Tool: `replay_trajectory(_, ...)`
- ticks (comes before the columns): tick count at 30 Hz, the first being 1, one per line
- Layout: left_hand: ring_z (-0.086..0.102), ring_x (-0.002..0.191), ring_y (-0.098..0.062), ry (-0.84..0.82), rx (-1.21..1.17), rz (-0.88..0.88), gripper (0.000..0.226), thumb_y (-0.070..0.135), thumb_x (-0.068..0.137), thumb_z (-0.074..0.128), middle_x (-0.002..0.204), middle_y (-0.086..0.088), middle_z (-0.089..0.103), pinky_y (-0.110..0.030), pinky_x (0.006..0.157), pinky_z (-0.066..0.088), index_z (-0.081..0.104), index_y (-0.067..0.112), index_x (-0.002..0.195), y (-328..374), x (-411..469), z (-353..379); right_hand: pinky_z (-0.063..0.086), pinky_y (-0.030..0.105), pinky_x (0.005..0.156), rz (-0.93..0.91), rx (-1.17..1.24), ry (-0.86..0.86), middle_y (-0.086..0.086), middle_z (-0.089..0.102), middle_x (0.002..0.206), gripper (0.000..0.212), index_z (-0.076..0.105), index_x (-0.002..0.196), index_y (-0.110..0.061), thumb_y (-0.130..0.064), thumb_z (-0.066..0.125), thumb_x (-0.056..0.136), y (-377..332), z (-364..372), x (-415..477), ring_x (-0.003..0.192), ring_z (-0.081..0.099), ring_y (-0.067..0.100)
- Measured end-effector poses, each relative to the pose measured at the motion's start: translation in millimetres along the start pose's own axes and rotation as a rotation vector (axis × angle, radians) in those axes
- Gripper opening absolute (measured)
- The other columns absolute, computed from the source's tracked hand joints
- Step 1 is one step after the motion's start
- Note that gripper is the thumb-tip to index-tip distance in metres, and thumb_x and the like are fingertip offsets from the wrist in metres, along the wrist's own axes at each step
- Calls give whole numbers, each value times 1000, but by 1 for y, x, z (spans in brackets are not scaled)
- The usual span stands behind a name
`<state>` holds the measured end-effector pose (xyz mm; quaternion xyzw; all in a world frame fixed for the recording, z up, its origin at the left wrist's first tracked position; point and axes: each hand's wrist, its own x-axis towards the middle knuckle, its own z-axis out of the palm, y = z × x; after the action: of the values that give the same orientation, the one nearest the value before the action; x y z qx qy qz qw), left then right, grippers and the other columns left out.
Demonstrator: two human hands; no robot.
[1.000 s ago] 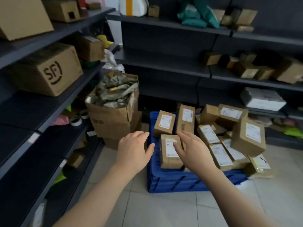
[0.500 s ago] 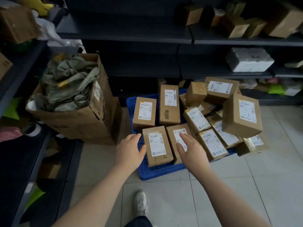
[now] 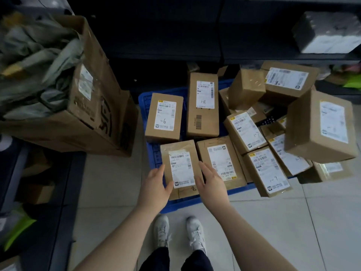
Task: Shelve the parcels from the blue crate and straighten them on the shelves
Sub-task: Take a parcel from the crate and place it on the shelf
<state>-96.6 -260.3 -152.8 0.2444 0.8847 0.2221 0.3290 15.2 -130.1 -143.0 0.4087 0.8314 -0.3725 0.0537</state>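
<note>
A blue crate sits on the tiled floor, piled with several brown cardboard parcels bearing white labels. The nearest parcel, marked 1-8, lies flat at the crate's front left. My left hand lies against its left side and my right hand against its right side, fingers fairly straight. Whether they press it I cannot tell. Behind it are a parcel marked 1-6 and a taller one. More parcels are heaped to the right.
A large open carton stuffed with grey-green bags stands left of the crate. Dark shelves run along the back and the left; a white wrapped package lies on the back shelf. My shoes are just before the crate.
The view has tipped down and closer to the crate. Both hands have dropped from above the parcels to either side of the front-left parcel.
</note>
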Motion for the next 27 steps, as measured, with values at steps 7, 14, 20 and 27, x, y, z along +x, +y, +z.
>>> replay_trajectory(7, 45, 128, -16, -81, -113, -125, 85, 37, 91, 57, 151, 1, 33, -32, 100, 44, -4, 33, 150, -30, 23, 55, 49, 35, 79, 10, 8, -84, 1, 41, 136, 34, 44, 127, -25, -21, 46, 94, 37, 52, 35, 109, 51, 24)
replay_trajectory(14, 48, 124, -16, -76, -321, -164, 92, 30, 91, 61, 150, 4, 35, -27, 96, 43, -11, 43, 146, -34, 22, 68, 50, 41, 88, 25, -15, -124, 5, 28, 149, 49, 31, 139, -32, -29, 49, 93, 46, 69, 37, 121, 48, 28)
replay_trajectory(20, 46, 118, -4, -22, -484, -174, 90, 30, 88, 65, 139, 16, 42, -22, 92, 42, -1, 47, 147, -23, -11, 51, 52, 36, 79, -78, -141, -60, 0, 36, 145, 46, 35, 136, -33, -36, 50, 93, 35, 40, 11, 114, 52, 22)
replay_trajectory(27, 51, 112, 8, 185, -714, -188, 87, 23, 87, 67, 128, 29, 48, -28, 99, 46, 9, 49, 146, 0, -83, 9, 53, 40, 82, -314, -157, -40, -4, 39, 142, 50, 31, 138, -43, -42, 51, 91, -14, -9, -29, 116, 51, 21)
